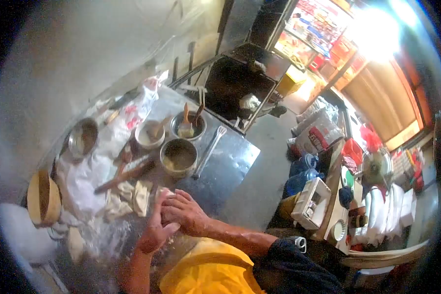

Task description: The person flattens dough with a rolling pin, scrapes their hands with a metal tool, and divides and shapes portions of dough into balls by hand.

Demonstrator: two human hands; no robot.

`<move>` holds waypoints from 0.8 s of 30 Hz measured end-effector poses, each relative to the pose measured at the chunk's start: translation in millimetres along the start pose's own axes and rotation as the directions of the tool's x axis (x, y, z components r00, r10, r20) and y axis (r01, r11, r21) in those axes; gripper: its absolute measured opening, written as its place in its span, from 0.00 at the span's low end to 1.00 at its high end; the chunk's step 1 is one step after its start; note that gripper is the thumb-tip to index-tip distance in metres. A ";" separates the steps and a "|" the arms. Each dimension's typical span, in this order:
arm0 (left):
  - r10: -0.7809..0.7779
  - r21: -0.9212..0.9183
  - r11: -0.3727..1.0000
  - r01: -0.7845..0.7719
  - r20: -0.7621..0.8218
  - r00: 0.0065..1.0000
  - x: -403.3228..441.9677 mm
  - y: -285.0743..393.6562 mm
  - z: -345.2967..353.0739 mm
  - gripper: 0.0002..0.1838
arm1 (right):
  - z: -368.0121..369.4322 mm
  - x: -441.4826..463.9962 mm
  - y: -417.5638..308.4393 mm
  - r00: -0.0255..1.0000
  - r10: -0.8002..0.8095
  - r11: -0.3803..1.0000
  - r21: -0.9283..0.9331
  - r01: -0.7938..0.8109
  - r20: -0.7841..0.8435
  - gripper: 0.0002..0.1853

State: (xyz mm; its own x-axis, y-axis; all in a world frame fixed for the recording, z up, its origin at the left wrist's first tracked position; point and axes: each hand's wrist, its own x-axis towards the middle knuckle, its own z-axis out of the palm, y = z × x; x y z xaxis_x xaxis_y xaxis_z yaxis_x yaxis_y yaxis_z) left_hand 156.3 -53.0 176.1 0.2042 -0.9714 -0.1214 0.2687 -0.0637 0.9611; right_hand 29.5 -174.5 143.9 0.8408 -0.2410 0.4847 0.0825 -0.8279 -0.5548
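Note:
My left hand [154,232] and my right hand [185,213] are pressed together over the near part of the metal table [230,161]. The right hand's fingers lie across the left hand. Both are closed round something small and pale that I cannot make out, mostly hidden by the fingers. Just left of them are flat pale dough strips [142,198] and a crumpled dough-like heap [118,201]. A wooden rolling pin [125,177] lies beyond the strips. White flour [110,237] is scattered to the left.
Several bowls stand further back, including a metal bowl [179,169] and a white bowl [143,141]. Metal tongs [209,152] lie beside them. A wooden round container [44,198] and a white cloth or bag [83,181] are at left. A white crate [311,203] stands at right.

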 end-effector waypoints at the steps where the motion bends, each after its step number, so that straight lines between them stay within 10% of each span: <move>1: 0.049 -0.264 0.963 -0.052 -0.020 0.999 4.0 9.3 5.5 0.46 | -6.3 6.8 3.4 1.000 -0.004 1.000 -0.009 0.003 -0.019 0.22; 3: 0.107 -0.198 0.973 -0.120 -0.078 0.991 14.1 2.1 10.2 0.45 | -3.7 16.1 6.2 0.991 -0.007 1.000 0.017 0.009 -0.135 0.21; 5: 0.182 0.461 0.871 -0.166 0.010 0.983 19.1 4.1 -6.1 0.43 | 3.9 12.0 13.0 0.989 -0.020 0.999 0.039 0.026 -0.144 0.22; 7: 0.105 0.388 0.918 -0.088 -0.025 0.994 22.1 5.4 -7.7 0.42 | -5.4 9.0 13.3 0.964 0.252 0.961 0.093 -0.259 0.082 0.30; 9: 0.069 0.603 0.791 -0.100 0.075 0.995 27.4 6.2 -9.5 0.43 | 0.2 10.2 21.3 0.977 0.211 0.970 0.114 -0.213 0.036 0.32; 11: 0.077 0.495 0.864 -0.089 0.045 0.996 36.1 3.9 -7.6 0.44 | 2.4 13.8 38.6 0.998 0.055 0.994 0.090 -0.056 0.010 0.28; 12: -0.040 0.018 0.999 0.041 -0.045 0.998 34.5 -0.2 -7.5 0.41 | -6.2 22.1 38.4 0.999 0.038 0.995 0.096 -0.037 -0.010 0.21; 14: 0.054 -0.755 0.655 -0.031 0.006 0.999 40.1 -1.6 4.9 0.35 | -12.9 36.7 47.9 0.991 0.067 0.981 0.189 -0.043 -0.119 0.18; 18: -0.336 -0.676 0.736 -0.013 -0.382 0.861 42.7 -18.9 36.4 0.26 | -18.4 48.3 23.9 0.924 0.330 0.846 0.495 -0.199 -0.192 0.13; 24: -0.128 -0.346 0.938 0.022 -0.289 0.949 22.1 -42.3 39.8 0.28 | -19.8 31.8 19.8 0.888 0.458 0.587 0.737 -0.335 0.039 0.13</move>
State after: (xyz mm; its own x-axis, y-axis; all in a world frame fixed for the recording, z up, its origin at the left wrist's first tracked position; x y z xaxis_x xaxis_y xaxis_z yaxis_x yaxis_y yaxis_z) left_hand 112.0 -80.9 142.6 0.4309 -0.8474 -0.3102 0.5824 -0.0014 0.8129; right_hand 47.4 -208.6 161.7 0.8054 -0.5733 0.1503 0.1611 -0.0323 -0.9864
